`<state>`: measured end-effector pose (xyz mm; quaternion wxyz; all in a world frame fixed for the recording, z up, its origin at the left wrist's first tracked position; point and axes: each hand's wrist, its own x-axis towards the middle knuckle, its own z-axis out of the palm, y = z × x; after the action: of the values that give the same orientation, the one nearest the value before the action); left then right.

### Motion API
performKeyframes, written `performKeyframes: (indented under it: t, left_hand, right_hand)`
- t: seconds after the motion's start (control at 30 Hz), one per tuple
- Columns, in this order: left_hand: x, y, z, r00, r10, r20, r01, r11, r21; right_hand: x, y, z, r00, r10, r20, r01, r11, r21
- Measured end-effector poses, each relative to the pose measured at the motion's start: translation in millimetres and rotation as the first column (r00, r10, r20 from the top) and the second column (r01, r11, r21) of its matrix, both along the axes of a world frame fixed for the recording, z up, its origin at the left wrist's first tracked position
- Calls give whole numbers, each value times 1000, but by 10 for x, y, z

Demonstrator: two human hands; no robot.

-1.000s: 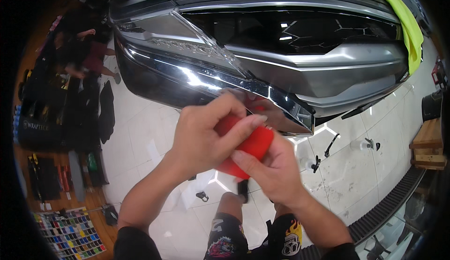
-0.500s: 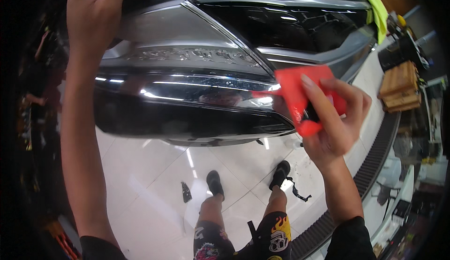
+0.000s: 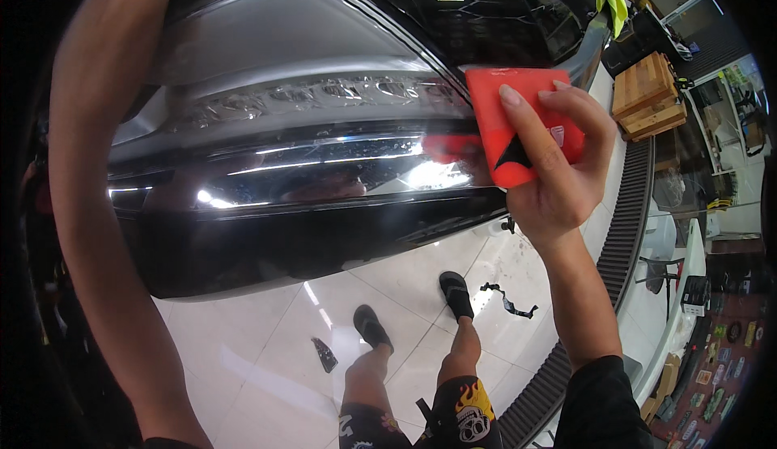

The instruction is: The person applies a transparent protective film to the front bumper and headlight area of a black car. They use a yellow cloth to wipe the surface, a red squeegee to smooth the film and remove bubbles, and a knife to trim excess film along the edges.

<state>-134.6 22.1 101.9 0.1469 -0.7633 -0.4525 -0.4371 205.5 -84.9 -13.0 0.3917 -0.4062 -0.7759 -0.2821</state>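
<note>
My right hand [image 3: 558,174] grips a flat red squeegee [image 3: 490,97], thumb and fingers pinched over its face. The squeegee is at the right end of a dark car door [image 3: 267,32], by the slanting door gap. Along the door's lower part runs a band of wrinkled clear film [image 3: 324,97]. Below it, a glossy black trim strip [image 3: 307,161] carries droplets and reflects red near the squeegee. At the upper left my left hand [image 3: 129,12] reaches up by the door. Its fingers are cut off by the picture's top edge.
A yellow-green cloth [image 3: 613,0] hangs at the car's far right. Stacked wooden crates [image 3: 643,93] stand beyond a dark ribbed floor strip [image 3: 615,238]. On the tiles near my feet lie a crumpled black strip [image 3: 510,302] and a black scrap [image 3: 324,354].
The view has shifted, and the car fills more of the lower left. My right hand and the squeegee sit slightly higher and left in the picture. My left hand is further left and up.
</note>
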Motion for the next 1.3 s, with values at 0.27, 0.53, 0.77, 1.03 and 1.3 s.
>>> performKeyframes:
  t: [0.27,0.53,0.77,1.03,1.3]
  left_hand:
    - [-83,25,-21,995,44,-90,-49,997,-54]
    - [-109,63,-41,991,68,-119,-76,995,-62]
    - [-65,58,-37,986,91,-137,-98,994,-46]
    - [70,-9,-8,969,185,-162,-149,966,211]
    - [176,-108,90,986,143,-86,-147,988,-38]
  right_hand:
    - [-116,31,-13,999,-26,-45,26,1000,2]
    - [-159,118,32,996,-84,-34,85,996,27]
    - [-126,49,101,993,-115,-3,115,992,-44]
    - [-286,-590,295,612,-233,-756,-181,889,-421]
    - [-827,-487,411,-445,-548,-708,-775,632,-2]
